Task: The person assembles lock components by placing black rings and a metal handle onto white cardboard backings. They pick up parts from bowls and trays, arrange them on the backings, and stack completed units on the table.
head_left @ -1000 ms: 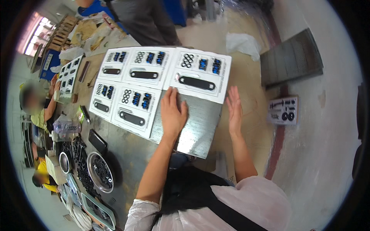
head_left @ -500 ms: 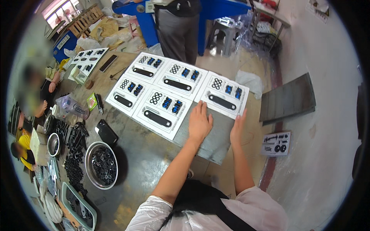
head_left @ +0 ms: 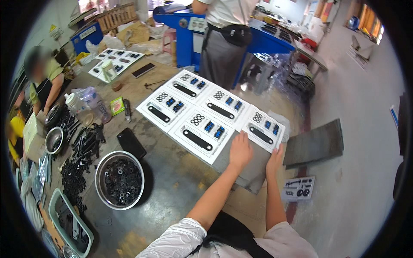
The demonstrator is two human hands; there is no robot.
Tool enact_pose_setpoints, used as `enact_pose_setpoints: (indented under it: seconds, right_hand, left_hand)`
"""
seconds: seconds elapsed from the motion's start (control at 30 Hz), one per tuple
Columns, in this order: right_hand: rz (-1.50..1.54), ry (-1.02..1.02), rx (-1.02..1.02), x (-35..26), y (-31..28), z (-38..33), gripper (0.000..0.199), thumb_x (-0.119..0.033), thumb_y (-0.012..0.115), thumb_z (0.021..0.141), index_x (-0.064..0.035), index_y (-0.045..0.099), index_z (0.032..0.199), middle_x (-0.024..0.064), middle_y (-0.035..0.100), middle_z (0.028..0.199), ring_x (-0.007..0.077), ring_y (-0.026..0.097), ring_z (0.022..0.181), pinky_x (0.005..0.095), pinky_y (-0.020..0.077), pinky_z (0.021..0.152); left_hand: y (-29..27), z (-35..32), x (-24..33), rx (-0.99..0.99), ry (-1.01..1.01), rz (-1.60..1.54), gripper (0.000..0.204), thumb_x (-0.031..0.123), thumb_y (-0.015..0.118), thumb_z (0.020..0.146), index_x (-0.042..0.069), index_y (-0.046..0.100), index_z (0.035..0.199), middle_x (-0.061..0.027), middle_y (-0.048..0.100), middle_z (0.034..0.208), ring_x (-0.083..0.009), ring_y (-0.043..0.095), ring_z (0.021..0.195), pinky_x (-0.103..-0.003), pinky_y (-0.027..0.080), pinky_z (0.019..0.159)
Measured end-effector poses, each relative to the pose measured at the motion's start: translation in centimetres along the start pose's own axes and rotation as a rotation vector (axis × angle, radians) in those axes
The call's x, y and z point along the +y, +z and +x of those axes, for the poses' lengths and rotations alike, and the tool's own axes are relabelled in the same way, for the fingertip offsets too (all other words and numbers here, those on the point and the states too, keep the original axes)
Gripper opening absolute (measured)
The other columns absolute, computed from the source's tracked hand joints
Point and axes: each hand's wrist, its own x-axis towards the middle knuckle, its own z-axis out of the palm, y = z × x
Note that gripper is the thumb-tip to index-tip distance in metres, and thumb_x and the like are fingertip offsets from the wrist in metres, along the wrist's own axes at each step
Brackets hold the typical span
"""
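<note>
Rightmost white card [head_left: 261,130] lies on a grey board [head_left: 254,177], between one and two o'clock from the flat, extended left hand [head_left: 241,151]; probably light, stiff, best held by its edges; right hand [head_left: 274,161] edgeward, grip unclear

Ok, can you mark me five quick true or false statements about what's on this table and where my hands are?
1. The large metal bowl holds small dark parts. True.
2. The right hand is by the rightmost white card. True.
3. The left hand is inside the large metal bowl. False: it is at the near edge of the rightmost white card.
4. The flat black object lies on a white card. False: it lies on the table, next to the large metal bowl.
5. The pale green tray has dark parts in it. True.
</note>
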Motion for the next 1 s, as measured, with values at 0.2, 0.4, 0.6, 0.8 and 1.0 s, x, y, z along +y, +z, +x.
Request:
enact_pose_setpoints:
  seconds: [0.2,0.4,0.6,0.8,1.0]
  right_hand:
    - [-0.056,-0.05,0.035,0.3,0.6,0.1,0.052,-0.029,0.042,0.108,-0.0002,0.038,0.151,0.023,0.045,0.151,0.038,0.045,0.137,0.0415,0.0331,0.114]
    - [-0.051,-0.02,0.046,-0.1,0.0,-0.1,0.049,-0.03,0.042,0.108,-0.0007,0.042,0.148,0.0233,0.049,0.147,0.038,0.048,0.133,0.0435,0.0361,0.111]
    - [0.018,0.028,0.049,-1.4,-0.2,0.0,0.045,-0.024,0.045,0.106,-0.0006,0.044,0.144,0.0237,0.052,0.143,0.039,0.05,0.132,0.0436,0.0382,0.11]
    - [0.072,0.052,0.046,-1.3,-0.1,0.0,0.043,-0.02,0.046,0.105,-0.0015,0.044,0.144,0.0238,0.048,0.148,0.0412,0.045,0.137,0.0446,0.0348,0.113]
    - [0.162,0.072,0.026,-2.4,-1.1,-0.1,0.047,-0.027,0.043,0.107,-0.0014,0.041,0.146,0.0234,0.04,0.154,0.0407,0.037,0.143,0.0464,0.0302,0.117]
  left_hand:
    - [-0.4,0.1,0.1,-0.019,-0.01,0.032,0.06,0.021,0.063,0.087,-0.009,0.047,0.138,-0.0235,0.046,0.145,-0.0345,0.047,0.128,-0.043,0.039,0.109]
    - [-0.1,0.0,0.4,-0.018,-0.006,0.032,0.059,0.02,0.062,0.088,-0.009,0.047,0.137,-0.0233,0.046,0.146,-0.0349,0.046,0.129,-0.043,0.038,0.11]
    - [-0.1,0.3,0.9,0.033,0.007,0.026,0.052,0.019,0.061,0.088,-0.006,0.052,0.132,-0.0241,0.049,0.141,-0.039,0.048,0.127,-0.046,0.039,0.108]
    - [0.0,0.5,1.5,0.024,0.013,0.067,0.05,0.016,0.062,0.088,-0.005,0.053,0.132,-0.025,0.05,0.14,-0.0415,0.048,0.128,-0.048,0.038,0.11]
    - [0.1,0.5,2.0,-0.046,0.012,0.124,0.051,0.015,0.062,0.09,-0.004,0.051,0.136,-0.0234,0.049,0.142,-0.042,0.045,0.131,-0.047,0.035,0.113]
